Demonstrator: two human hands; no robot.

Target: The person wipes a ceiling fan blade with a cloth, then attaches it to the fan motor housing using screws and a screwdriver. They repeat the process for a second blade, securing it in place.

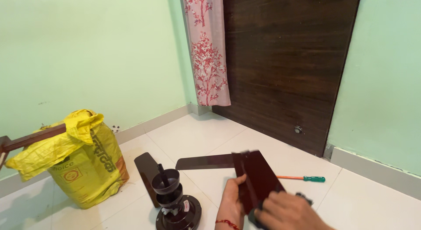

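Observation:
My left hand (233, 199) grips the near edge of a dark brown fan blade (258, 173), thumb on its left side. My right hand (287, 210) closes over the blade's lower end, covering the metal bracket there. A second dark blade (204, 162) lies flat on the floor behind it, pointing left. The fan's dark motor body (177, 203) with its short rod and cup stands on the floor just left of my left hand. Another dark blade (146, 170) lies beside the motor.
A screwdriver (302, 178) with an orange shaft and green handle lies on the white tiles to the right. A yellow sack (83, 164) stands at left by the green wall, a brown wooden bar (26, 140) over it. A dark wooden door (285, 63) and flowered curtain (207, 50) are behind.

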